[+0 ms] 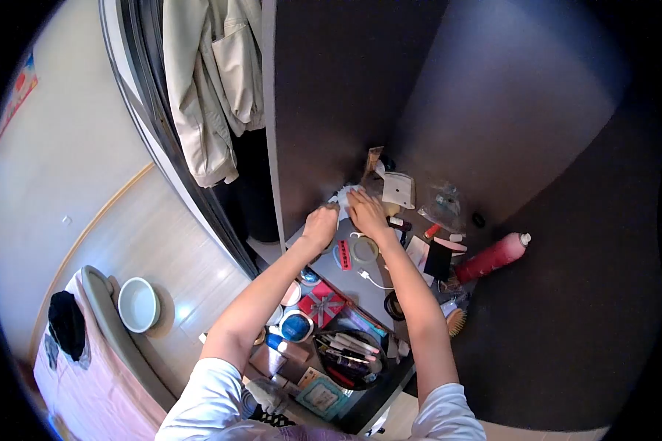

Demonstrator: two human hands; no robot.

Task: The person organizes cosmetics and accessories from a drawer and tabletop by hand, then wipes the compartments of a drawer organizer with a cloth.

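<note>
At the back of the grey desk surface, a crumpled white tissue (pixel 343 197) shows between my two hands. My left hand (pixel 321 225) is closed at its left edge, fingers curled and partly hidden. Fingers stretched forward, my right hand (pixel 367 213) lies on the tissue's right side. Just below the hands are a red label strip (pixel 344 254), a round translucent lid (pixel 363 250) and a white cable (pixel 375 281). To the right of my right hand are a cream pouch (pixel 399 190) and a small dark bottle (pixel 399 223).
A pink spray can (pixel 493 257) leans at right beside a hairbrush (pixel 457 321). Nearer me, an open drawer holds a red gift box (pixel 321 304), a pen pouch (pixel 351 359) and several jars. Dark panels enclose the desk. A jacket (pixel 206 88) hangs left, above a basin (pixel 139 305).
</note>
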